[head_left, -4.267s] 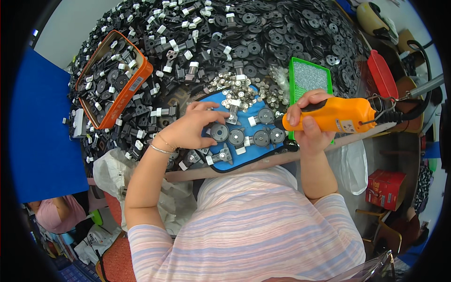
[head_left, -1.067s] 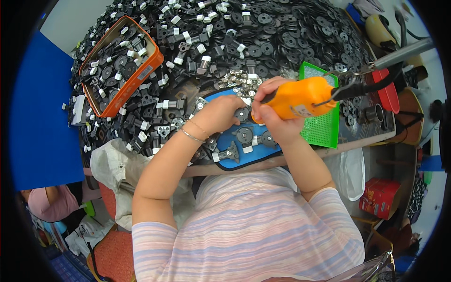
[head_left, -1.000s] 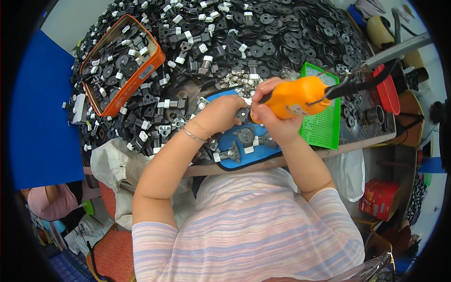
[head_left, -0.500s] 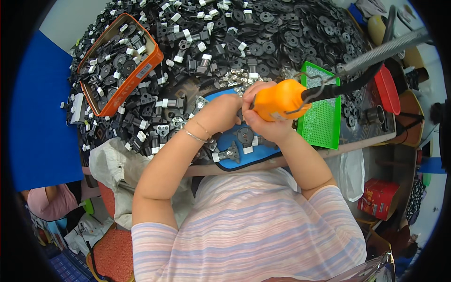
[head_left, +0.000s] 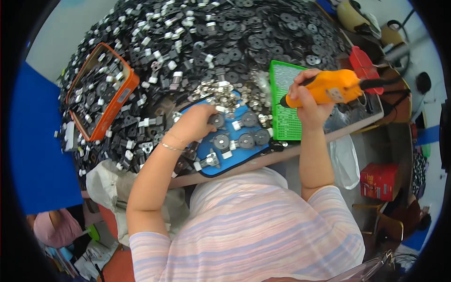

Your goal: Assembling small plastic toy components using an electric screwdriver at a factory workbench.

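My right hand [head_left: 310,101] is wrapped around an orange electric screwdriver [head_left: 336,87], whose black tip points left over a green perforated tray [head_left: 274,120]. Small silvery pieces, likely screws, fill the far part of that tray. At the left side of a blue mat [head_left: 225,163], the fingers of my left hand [head_left: 197,121] close on a black round part [head_left: 217,121] with a white block. Several similar black discs [head_left: 246,141] with white blocks lie on the mat beside it. A black bracket [head_left: 210,161] with a white end rests near the mat's front edge.
Heaps of black parts cover the table's far side. Small metal caps [head_left: 218,94] are piled behind the mat. An orange-rimmed box [head_left: 115,109] of parts stands left, a red tray [head_left: 362,66] far right. A white sack [head_left: 107,181] hangs at the front edge. Another person [head_left: 56,228] sits lower left.
My hands have parted: the right moved right with the screwdriver, now tilted over the green tray. My left hand shifted left onto a disc. The view has also shifted.
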A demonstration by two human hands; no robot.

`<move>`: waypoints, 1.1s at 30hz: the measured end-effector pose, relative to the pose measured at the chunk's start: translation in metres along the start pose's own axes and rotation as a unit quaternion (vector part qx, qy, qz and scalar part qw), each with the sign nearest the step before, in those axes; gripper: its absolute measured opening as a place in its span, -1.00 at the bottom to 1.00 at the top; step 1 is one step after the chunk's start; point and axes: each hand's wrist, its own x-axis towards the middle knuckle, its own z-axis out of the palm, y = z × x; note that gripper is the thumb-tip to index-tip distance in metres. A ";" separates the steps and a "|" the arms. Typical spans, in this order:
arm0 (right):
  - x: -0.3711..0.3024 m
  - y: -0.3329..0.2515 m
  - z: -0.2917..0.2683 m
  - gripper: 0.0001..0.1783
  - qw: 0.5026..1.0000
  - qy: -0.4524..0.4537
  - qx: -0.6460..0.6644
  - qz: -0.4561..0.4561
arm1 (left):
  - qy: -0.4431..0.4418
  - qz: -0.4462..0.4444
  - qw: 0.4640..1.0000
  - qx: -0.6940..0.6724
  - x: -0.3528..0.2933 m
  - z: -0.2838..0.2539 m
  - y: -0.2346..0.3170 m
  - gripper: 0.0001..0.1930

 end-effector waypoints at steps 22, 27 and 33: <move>-0.017 0.024 -0.028 -0.69 0.997 0.067 -0.040 0.002 | 0.111 -0.022 0.993 0.030 -0.015 0.010 0.010 -0.55; -0.019 0.029 -0.035 -0.69 0.997 0.068 -0.044 0.006 | 0.153 -0.057 0.986 0.020 -0.019 -0.001 -0.003 -0.59; -0.017 0.017 -0.038 -0.69 0.998 0.065 0.002 -0.016 | 0.241 -0.058 0.963 0.108 -0.002 -0.012 -0.026 -0.74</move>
